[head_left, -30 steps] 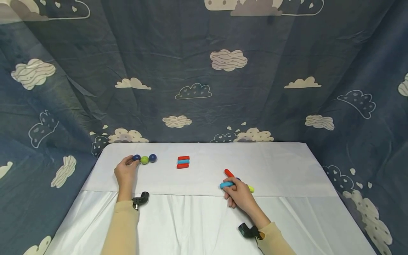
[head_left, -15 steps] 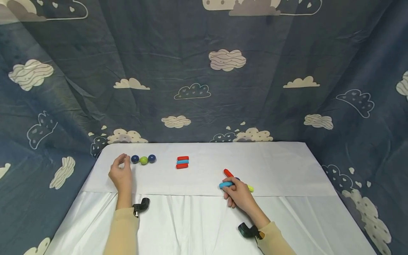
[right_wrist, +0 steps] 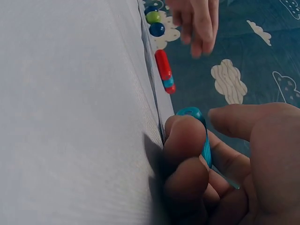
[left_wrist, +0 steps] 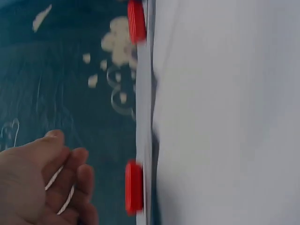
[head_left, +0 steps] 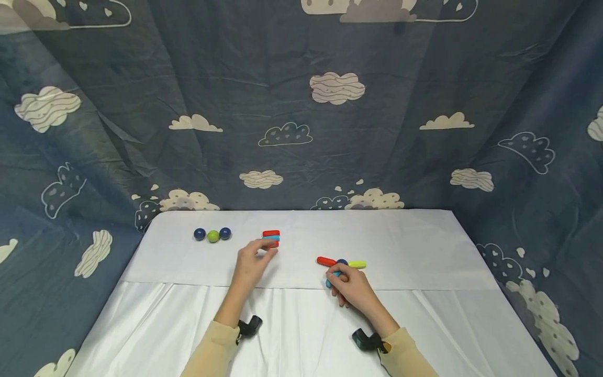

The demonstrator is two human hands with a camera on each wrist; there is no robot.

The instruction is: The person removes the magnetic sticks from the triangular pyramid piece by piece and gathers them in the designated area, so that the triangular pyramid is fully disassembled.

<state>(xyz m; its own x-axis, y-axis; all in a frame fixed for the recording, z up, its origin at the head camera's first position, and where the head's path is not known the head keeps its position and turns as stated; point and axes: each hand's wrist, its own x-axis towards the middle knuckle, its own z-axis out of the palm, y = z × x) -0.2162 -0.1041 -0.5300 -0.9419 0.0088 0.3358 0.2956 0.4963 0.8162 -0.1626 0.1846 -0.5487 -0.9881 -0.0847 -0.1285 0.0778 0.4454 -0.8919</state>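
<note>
Pinching the blue stick (head_left: pixel 332 278) in my right hand (head_left: pixel 349 289) steadies its joined cluster, while my left hand (head_left: pixel 250 263), fingers loose and empty, reaches the stacked sticks (head_left: pixel 270 239).

Four balls (head_left: pixel 213 236) and six sticks (head_left: pixel 270 239).

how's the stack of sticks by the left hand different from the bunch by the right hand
The stack of sticks lies in neat parallel rows, red, blue, red; the bunch fans out from a dark blue ball, with red, yellow-green and blue sticks pointing different ways. The left hand only reaches toward the stack, seemingly not gripping it; the right hand holds the bunch's blue stick. Both rest on the white table.
</note>
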